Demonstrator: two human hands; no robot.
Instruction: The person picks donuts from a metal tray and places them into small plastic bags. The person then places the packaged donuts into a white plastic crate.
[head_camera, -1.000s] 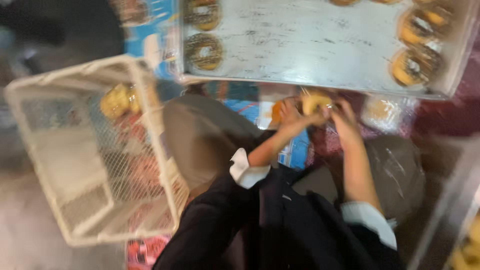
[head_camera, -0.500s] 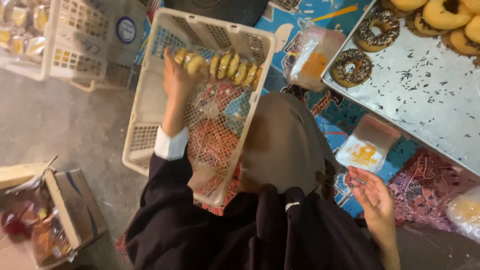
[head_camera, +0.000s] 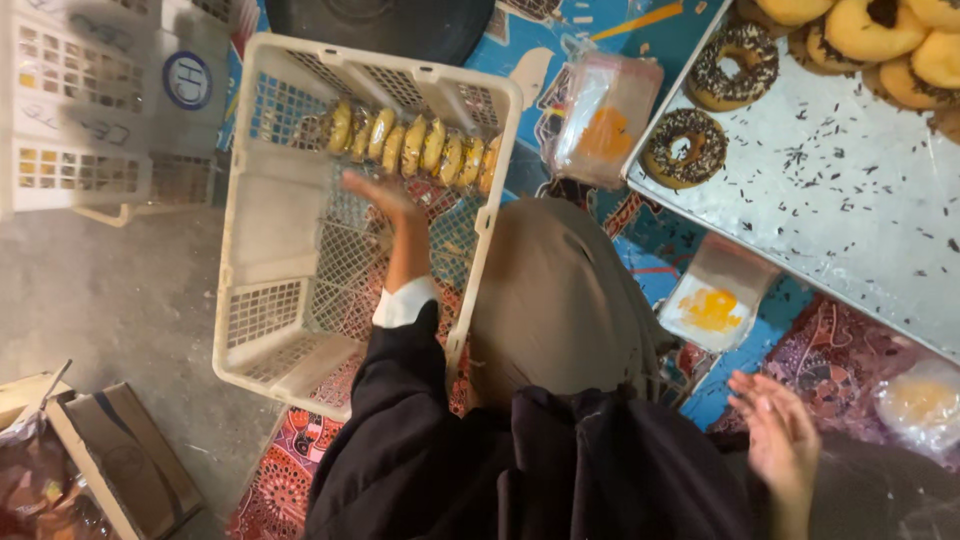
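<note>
My left hand (head_camera: 385, 205) hangs open and empty inside the white crate (head_camera: 262, 230) at upper left, just below the bagged doughnuts (head_camera: 415, 145) stood on edge to pack tightly, while my right hand (head_camera: 780, 440) waits open, holding nothing, at lower right.

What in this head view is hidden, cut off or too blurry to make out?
- Left hand: motion-blurred over the white crate; finger detail lost.
- Right hand: blurred too.
- Metal tray: cut by the top and right edges.
- Row of wrapped doughnuts: too small to tell the toppings.
- Cardboard box: cut off at bottom left.
</note>
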